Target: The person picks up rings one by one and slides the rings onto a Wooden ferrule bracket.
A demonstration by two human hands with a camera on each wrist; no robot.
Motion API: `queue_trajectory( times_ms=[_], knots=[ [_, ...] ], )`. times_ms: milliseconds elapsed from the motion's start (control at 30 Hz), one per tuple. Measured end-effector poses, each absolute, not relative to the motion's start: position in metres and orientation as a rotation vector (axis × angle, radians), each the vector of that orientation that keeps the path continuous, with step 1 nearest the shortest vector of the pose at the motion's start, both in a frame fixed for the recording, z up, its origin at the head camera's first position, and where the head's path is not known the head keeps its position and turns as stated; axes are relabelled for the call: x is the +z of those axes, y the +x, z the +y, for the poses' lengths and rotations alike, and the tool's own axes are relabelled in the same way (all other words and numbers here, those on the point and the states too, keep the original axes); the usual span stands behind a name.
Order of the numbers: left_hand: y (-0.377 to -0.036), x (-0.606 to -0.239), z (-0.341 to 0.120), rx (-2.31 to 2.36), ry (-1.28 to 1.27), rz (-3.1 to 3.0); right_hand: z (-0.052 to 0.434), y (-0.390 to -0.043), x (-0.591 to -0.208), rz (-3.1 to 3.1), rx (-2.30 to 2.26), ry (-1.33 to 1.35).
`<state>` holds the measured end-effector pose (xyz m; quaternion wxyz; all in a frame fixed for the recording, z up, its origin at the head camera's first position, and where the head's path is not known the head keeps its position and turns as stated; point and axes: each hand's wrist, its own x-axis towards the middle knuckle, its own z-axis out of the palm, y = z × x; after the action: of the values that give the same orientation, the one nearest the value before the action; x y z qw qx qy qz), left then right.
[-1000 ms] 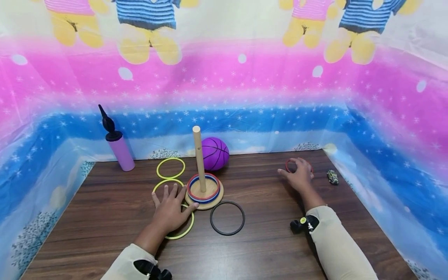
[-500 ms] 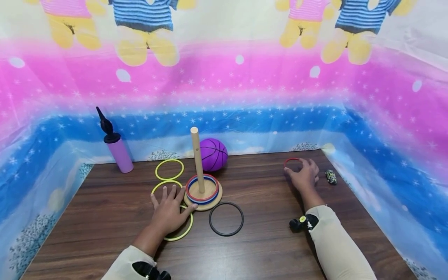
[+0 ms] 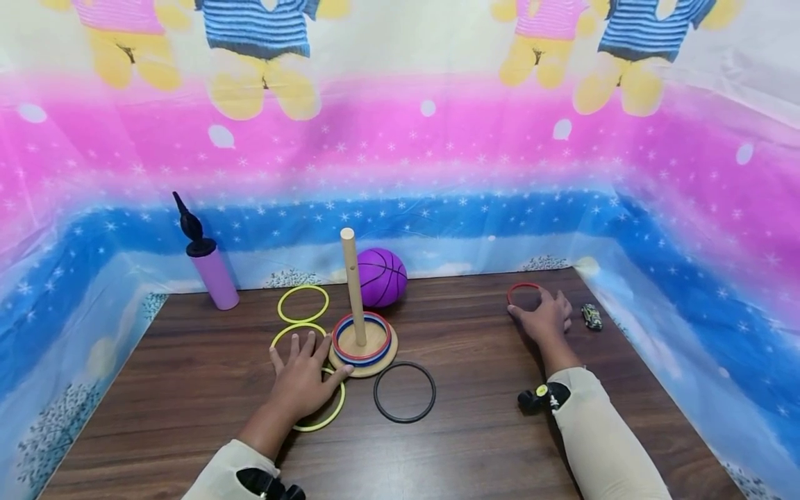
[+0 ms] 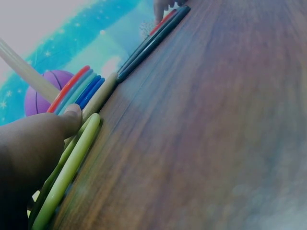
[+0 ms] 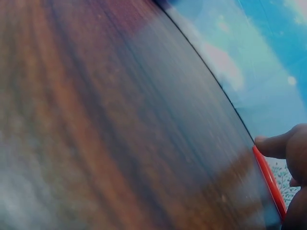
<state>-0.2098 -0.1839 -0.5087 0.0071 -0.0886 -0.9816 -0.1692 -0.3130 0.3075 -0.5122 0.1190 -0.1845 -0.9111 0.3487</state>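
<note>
My left hand [image 3: 303, 382] lies with fingers spread over two yellow rings [image 3: 342, 403] on the table. Its thumb touches or nearly touches the round wooden base [image 3: 387, 357] of an upright peg [image 3: 354, 292]; in the left wrist view the thumb covers part of that base. Red and blue rings [image 4: 91, 91] are stacked around the peg's foot. At the far right, my right hand [image 3: 546, 319] holds a red ring [image 3: 520, 286] low at the tabletop, thumb at its left rim and index finger at its far rim. The right wrist view shows the thumb on the red ring [image 5: 271, 182].
A third yellow ring [image 3: 303, 286] lies behind the left hand. A black ring [image 3: 405, 420] is right of the base. Behind the peg sits a purple ball [image 3: 384, 278]; a purple pump [image 3: 214, 278] stands back left. A toy car [image 3: 592, 317] is beside the right hand.
My right hand has shifted slightly right, and its fingers have drawn in around the red ring, uncovering the ring's left side. The left hand has stayed in place.
</note>
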Motion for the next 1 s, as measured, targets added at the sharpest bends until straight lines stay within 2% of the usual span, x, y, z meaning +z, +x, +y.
queue_trajectory(
  times_ms=[667,1000],
  knots=[
    [-0.2105,-0.5109,-0.1842,-0.547,-0.279,-3.067,0.3065,-0.3151,-0.5154,-2.749,0.899,-0.549],
    [-0.2076,-0.5072,-0.1837,-0.544,-0.276,-3.074,0.3044,-0.3123,-0.5157,-2.575,1.025,-0.442]
  ],
)
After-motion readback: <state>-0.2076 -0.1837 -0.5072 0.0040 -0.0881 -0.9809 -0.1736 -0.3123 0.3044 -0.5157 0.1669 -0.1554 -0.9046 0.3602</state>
